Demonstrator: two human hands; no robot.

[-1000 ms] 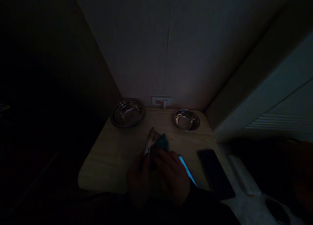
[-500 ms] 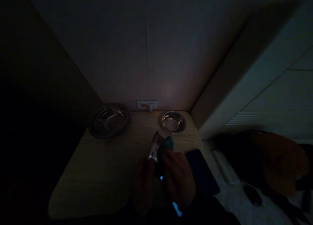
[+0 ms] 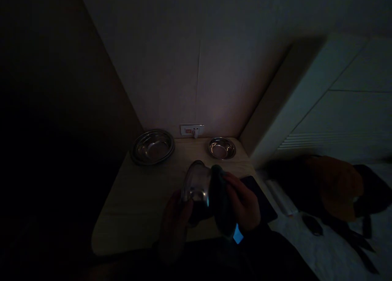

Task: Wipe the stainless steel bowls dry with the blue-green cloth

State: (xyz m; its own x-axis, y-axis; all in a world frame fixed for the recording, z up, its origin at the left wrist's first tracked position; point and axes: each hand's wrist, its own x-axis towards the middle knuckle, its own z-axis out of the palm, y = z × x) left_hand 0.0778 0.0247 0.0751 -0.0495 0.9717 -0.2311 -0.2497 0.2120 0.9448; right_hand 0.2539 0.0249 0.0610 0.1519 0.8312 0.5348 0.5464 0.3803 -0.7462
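My left hand point(image 3: 175, 222) grips the rim of a shiny metal bowl point(image 3: 197, 185), which is tipped on its side above the table. In my right hand point(image 3: 243, 201) is a dark green cloth point(image 3: 222, 199), hanging down beside the bowl's base. Whether the cloth touches the bowl is hard to tell in the dim light. Farther back on the right of the table stands a small metal bowl point(image 3: 221, 149). Larger metal bowls point(image 3: 153, 147), seemingly nested, sit at the back left.
The pale wooden table point(image 3: 122, 207) meets a wall with a socket point(image 3: 192, 130) and plug. A dark phone point(image 3: 260, 197) lies by my right hand. Beyond the right edge are an orange-brown cap point(image 3: 335, 187), a dark oval object point(image 3: 312, 225) and dark straps.
The bowl has turned so more of its outer side and base show. My right hand has moved right with the cloth, which now hangs longer. The camera view has shifted.
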